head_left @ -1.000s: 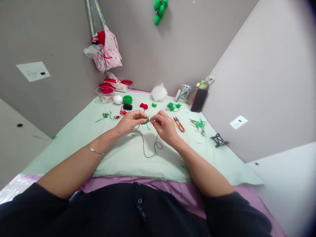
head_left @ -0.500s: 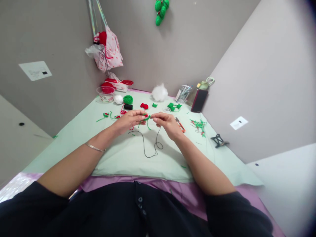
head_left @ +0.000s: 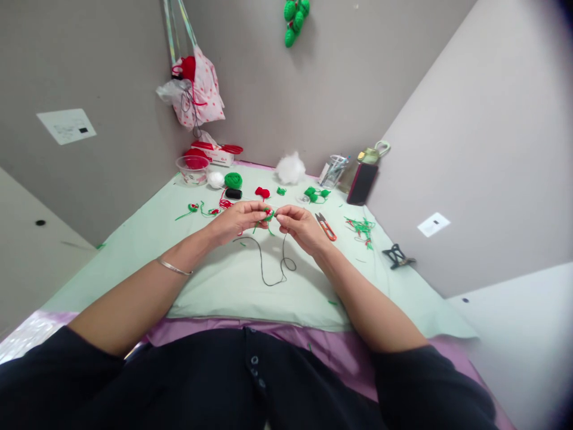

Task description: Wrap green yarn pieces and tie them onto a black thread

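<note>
My left hand (head_left: pixel 237 220) pinches a small green and red crochet piece (head_left: pixel 267 215) over the middle of the pale green mat (head_left: pixel 134 251). My right hand (head_left: pixel 302 228) meets it from the right, fingertips pinched at the piece. A black thread (head_left: pixel 268 263) hangs from my right fingers and loops on the mat below both hands. Whether a needle is in the fingers is too small to tell.
Red-handled snips (head_left: pixel 325 226) lie just right of my right hand. Green yarn scraps (head_left: pixel 360 227), a black clip (head_left: pixel 396 255), a dark bottle (head_left: pixel 362 181), white stuffing (head_left: pixel 290 167), a green yarn ball (head_left: pixel 233 180), a black spool (head_left: pixel 233 193) and a clear bowl (head_left: pixel 192 170) ring the mat.
My right hand has drawn in toward the left hand and closed on the crochet piece. The snips, half hidden before, now show fully. The thread loop stays put.
</note>
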Action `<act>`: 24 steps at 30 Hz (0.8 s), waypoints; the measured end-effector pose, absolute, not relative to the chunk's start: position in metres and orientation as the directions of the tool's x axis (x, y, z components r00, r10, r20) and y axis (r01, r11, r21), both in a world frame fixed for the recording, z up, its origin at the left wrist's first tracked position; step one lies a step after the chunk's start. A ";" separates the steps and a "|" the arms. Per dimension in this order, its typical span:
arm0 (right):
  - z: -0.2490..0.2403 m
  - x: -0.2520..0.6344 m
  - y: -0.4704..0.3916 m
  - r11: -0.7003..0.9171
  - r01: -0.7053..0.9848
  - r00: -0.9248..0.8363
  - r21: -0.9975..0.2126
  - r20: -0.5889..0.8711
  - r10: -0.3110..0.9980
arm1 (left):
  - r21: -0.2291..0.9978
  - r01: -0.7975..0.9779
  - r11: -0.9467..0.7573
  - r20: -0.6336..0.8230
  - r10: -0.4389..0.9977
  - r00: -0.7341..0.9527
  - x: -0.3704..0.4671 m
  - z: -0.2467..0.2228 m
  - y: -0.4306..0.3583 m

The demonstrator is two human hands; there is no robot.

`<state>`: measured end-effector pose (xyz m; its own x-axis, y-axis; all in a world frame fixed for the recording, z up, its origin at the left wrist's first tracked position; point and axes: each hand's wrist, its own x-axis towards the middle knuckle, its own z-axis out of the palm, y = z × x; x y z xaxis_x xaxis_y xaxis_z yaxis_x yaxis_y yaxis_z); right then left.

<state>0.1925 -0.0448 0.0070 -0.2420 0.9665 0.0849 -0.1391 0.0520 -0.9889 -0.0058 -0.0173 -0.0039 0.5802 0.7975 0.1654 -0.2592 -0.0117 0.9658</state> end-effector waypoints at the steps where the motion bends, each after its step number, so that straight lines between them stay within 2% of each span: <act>1: 0.007 0.193 -0.045 0.052 -0.142 -0.241 -0.989 0.086 0.967 | 0.966 -0.258 -0.010 0.163 0.797 0.581 -0.006 -0.005 -0.017; 19: 0.001 0.204 -0.037 0.210 0.056 -0.255 -0.976 0.189 0.948 | 0.966 -0.258 -0.006 0.144 0.844 0.517 -0.005 -0.001 -0.017; 24: 0.004 0.200 -0.040 0.190 0.015 -0.246 -0.982 0.181 0.952 | 0.973 -0.233 -0.009 0.138 0.828 0.543 -0.004 -0.004 -0.017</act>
<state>0.1998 -0.0398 0.0041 -0.2461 0.9522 0.1808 0.0147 0.1902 -0.9816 -0.0037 -0.0170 -0.0036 0.5432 0.8282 0.1378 -0.2326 -0.0093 0.9725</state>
